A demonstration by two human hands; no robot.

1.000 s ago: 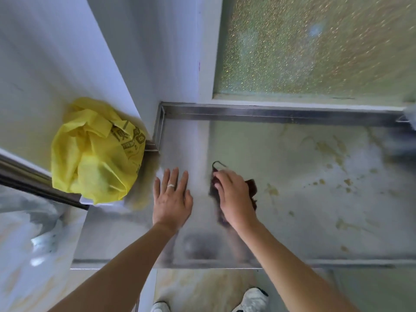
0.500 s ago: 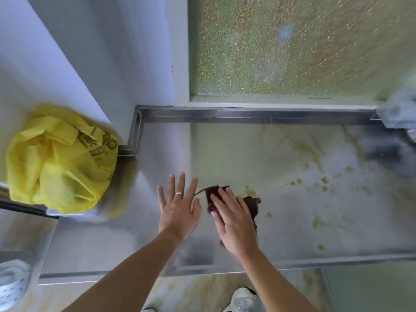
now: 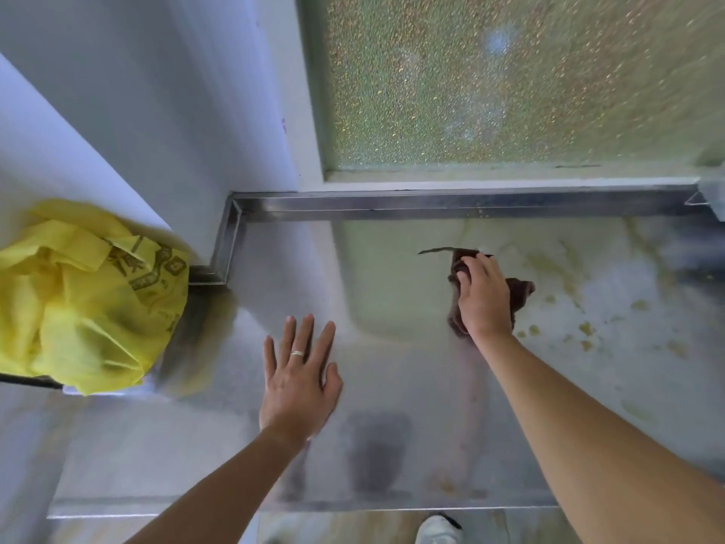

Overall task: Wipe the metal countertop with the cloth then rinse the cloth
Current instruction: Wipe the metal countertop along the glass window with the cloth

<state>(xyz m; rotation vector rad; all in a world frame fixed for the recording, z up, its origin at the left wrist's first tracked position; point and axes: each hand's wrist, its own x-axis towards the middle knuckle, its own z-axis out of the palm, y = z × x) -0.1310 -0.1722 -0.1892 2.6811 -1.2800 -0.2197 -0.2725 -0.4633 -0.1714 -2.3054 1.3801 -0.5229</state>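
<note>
Meanwhile, our right hand [image 3: 484, 298] had travelled up and to the right of where it lay half a second earlier, carrying the dark brown cloth [image 3: 518, 294] with it toward the centre right of the frame. Its fingers were bent over the cloth, pressing it flat against the metal countertop [image 3: 392, 386], and a thin strip of the cloth trailed out to the left of our fingertips. Before, the two hands had been almost side by side; now they were well apart. Our left hand [image 3: 300, 380] stayed low in the middle of the frame, palm down on the metal with fingers straight and spread, holding nothing, a ring [image 3: 297, 353] on one finger. To the right of the cloth, yellowish stains [image 3: 561, 268] and small specks still marked the surface, some just beside the cloth's right edge. At the left edge of the frame the crumpled yellow bag [image 3: 86, 304] sat in much the same spot as earlier. A frosted glass pane [image 3: 510, 80] filled the upper right, above the countertop's raised back rim [image 3: 451, 204]. A white shoe [image 3: 437, 530] showed at the bottom edge, below the counter's front lip.
</note>
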